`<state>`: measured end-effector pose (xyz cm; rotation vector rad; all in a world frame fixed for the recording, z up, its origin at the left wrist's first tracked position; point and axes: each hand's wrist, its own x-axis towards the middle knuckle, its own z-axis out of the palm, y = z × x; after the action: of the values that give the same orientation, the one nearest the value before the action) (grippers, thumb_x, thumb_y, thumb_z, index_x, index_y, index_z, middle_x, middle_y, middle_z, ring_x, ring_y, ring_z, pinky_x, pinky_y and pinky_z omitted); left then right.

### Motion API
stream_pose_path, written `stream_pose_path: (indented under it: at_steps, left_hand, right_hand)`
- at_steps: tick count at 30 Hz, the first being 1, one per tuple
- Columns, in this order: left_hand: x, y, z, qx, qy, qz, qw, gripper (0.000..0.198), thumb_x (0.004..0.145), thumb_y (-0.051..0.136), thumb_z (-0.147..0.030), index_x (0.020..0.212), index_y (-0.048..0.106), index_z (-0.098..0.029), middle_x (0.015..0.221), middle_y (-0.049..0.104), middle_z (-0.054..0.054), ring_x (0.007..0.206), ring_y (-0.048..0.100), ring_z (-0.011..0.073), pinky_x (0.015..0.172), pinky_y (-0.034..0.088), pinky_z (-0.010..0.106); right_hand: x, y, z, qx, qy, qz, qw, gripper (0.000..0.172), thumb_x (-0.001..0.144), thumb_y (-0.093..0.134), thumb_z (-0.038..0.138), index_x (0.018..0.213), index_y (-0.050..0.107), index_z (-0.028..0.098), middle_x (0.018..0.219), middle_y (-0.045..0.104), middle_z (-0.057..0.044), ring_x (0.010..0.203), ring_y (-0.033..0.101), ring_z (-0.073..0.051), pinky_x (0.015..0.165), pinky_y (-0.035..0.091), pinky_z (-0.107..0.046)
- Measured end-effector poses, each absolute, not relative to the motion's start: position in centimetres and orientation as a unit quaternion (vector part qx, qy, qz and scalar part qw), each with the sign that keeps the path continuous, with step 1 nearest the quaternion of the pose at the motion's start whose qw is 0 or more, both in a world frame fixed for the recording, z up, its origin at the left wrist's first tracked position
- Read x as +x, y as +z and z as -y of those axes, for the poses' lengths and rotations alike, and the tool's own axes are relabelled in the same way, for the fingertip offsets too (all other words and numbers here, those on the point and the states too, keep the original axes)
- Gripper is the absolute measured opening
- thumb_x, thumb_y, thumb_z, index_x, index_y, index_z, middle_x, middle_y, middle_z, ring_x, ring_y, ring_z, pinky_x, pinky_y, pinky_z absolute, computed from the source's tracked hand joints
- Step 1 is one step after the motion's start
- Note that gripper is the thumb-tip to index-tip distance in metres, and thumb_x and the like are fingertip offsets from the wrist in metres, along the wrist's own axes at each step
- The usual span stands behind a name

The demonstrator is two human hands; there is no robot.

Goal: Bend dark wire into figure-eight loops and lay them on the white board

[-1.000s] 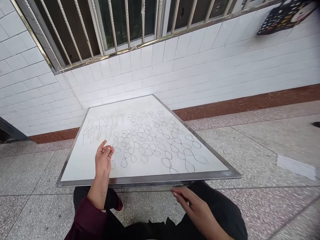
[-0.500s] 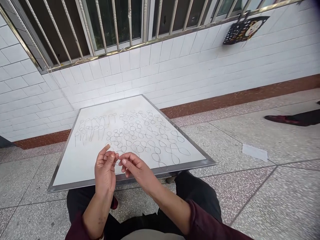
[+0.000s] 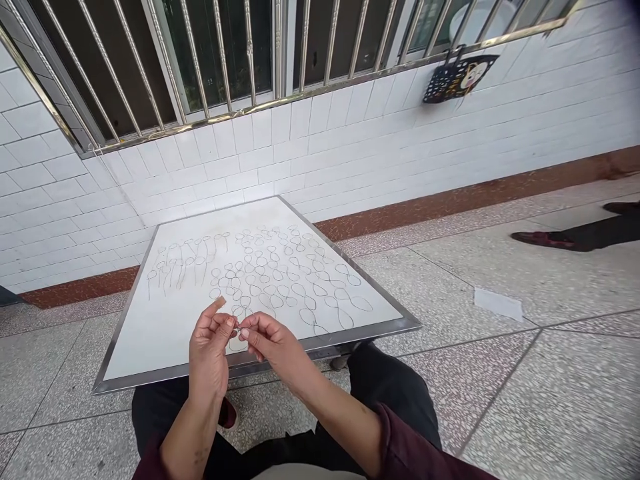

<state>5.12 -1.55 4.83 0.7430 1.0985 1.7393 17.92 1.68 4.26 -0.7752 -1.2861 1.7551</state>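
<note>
Your left hand (image 3: 213,347) and right hand (image 3: 275,343) meet over the worktop's (image 3: 145,350) near edge, fingertips almost touching, pinching a fine wire (image 3: 238,329) between them. Just beyond, figure-eight wires (image 3: 305,293) lie spread across the middle and right; wires with one loop and a straight tail (image 3: 180,267) sit in rows at the left. Farther off, a dark patterned bag (image 3: 455,80) hangs from the window bars (image 3: 250,47).

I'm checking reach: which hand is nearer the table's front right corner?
Right. The right hand is left of the front right corner; the left hand is beyond it, farther left.
</note>
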Motion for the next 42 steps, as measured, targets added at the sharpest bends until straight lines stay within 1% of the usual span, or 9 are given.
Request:
stream_pose_path:
  at_steps: [7, 14, 19, 22, 24, 28, 32, 36, 42]
  left_hand:
    - [4.8, 5.0, 1.9, 0.350, 0.681, -0.474, 0.434, 0.045, 0.076, 0.076, -0.031, 0.118, 0.064, -0.024, 0.080, 0.057, -0.001, 0.078, 0.059, 0.0142, 0.077, 0.047, 0.029]
    - [4.1, 5.2, 2.1, 0.367, 0.632, -0.481, 0.484, 0.045, 0.076, 0.075, -0.033, 0.119, 0.064, -0.024, 0.079, 0.059, 0.000, 0.069, 0.057, 0.0129, 0.069, 0.048, 0.028]
    - [4.0, 5.2, 2.5, 0.403, 0.572, -0.502, 0.508, 0.049, 0.080, 0.071, -0.039, 0.125, 0.062, -0.023, 0.083, 0.064, 0.003, 0.071, 0.059, 0.0155, 0.074, 0.049, 0.032]
    - [4.5, 4.8, 2.9, 0.405, 0.559, -0.496, 0.527, 0.050, 0.082, 0.068, -0.042, 0.127, 0.061, -0.024, 0.083, 0.063, 0.004, 0.076, 0.060, 0.0178, 0.080, 0.049, 0.034]
    - [4.7, 4.3, 3.1, 0.406, 0.553, -0.491, 0.537, 0.050, 0.083, 0.066, -0.043, 0.129, 0.060, -0.024, 0.081, 0.061, 0.003, 0.076, 0.059, 0.0170, 0.079, 0.048, 0.033]
    - [3.9, 3.6, 3.4, 0.432, 0.518, -0.498, 0.545, 0.052, 0.087, 0.062, -0.042, 0.135, 0.053, -0.025, 0.073, 0.056, 0.000, 0.064, 0.051, 0.0121, 0.066, 0.044, 0.026]
    - [1.8, 3.7, 3.7, 0.483, 0.425, -0.531, 0.552, 0.059, 0.085, 0.062, -0.039, 0.140, 0.048, -0.023, 0.070, 0.057, -0.001, 0.052, 0.041, 0.0091, 0.052, 0.035, 0.023]
    - [0.1, 4.4, 3.8, 0.524, 0.330, -0.564, 0.546, 0.060, 0.079, 0.062, -0.029, 0.138, 0.051, -0.022, 0.069, 0.056, -0.001, 0.057, 0.045, 0.0115, 0.052, 0.035, 0.024]
    - [-1.1, 5.0, 3.8, 0.556, 0.254, -0.596, 0.520, 0.066, 0.072, 0.053, -0.016, 0.137, 0.052, -0.021, 0.065, 0.051, -0.003, 0.061, 0.050, 0.0140, 0.054, 0.034, 0.024]
  right_hand:
    - [18.4, 4.0, -1.5, -0.306, 0.699, 0.526, 0.376, 0.027, 0.079, 0.067, 0.046, 0.082, 0.061, 0.020, 0.073, 0.060, 0.002, 0.058, 0.044, -0.010, 0.054, 0.032, -0.024]
    - [19.4, 3.4, -1.4, -0.332, 0.643, 0.587, 0.364, 0.023, 0.082, 0.063, 0.044, 0.077, 0.060, 0.021, 0.070, 0.058, 0.001, 0.066, 0.048, -0.013, 0.062, 0.038, -0.027]
    - [19.9, 2.6, -1.5, -0.337, 0.619, 0.613, 0.358, 0.023, 0.086, 0.058, 0.043, 0.079, 0.059, 0.022, 0.070, 0.056, 0.001, 0.063, 0.044, -0.013, 0.062, 0.036, -0.027]
    - [20.1, 2.1, -1.4, -0.330, 0.612, 0.621, 0.360, 0.024, 0.089, 0.053, 0.044, 0.079, 0.057, 0.022, 0.069, 0.054, 0.002, 0.063, 0.043, -0.014, 0.062, 0.035, -0.027]
    - [20.5, 2.0, -1.4, -0.340, 0.588, 0.643, 0.354, 0.021, 0.090, 0.051, 0.038, 0.077, 0.055, 0.022, 0.068, 0.052, 0.002, 0.064, 0.043, -0.014, 0.062, 0.035, -0.027]
    - [21.7, 1.8, -1.5, -0.375, 0.482, 0.732, 0.302, 0.016, 0.091, 0.047, 0.025, 0.076, 0.054, 0.022, 0.069, 0.051, 0.003, 0.065, 0.044, -0.014, 0.061, 0.034, -0.025]
    - [22.6, 1.3, -1.4, -0.369, 0.280, 0.855, 0.234, 0.019, 0.089, 0.043, 0.010, 0.080, 0.056, 0.021, 0.076, 0.060, -0.001, 0.070, 0.051, -0.016, 0.061, 0.034, -0.026]
    - [22.0, 0.5, -1.0, -0.329, 0.159, 0.918, 0.152, 0.025, 0.084, 0.042, 0.000, 0.078, 0.057, 0.018, 0.075, 0.063, -0.003, 0.071, 0.055, -0.016, 0.066, 0.040, -0.028]
    - [20.7, 0.3, -0.5, -0.318, 0.087, 0.942, 0.070, 0.028, 0.066, 0.052, -0.005, 0.081, 0.061, 0.017, 0.080, 0.068, -0.004, 0.078, 0.062, -0.020, 0.070, 0.045, -0.030]
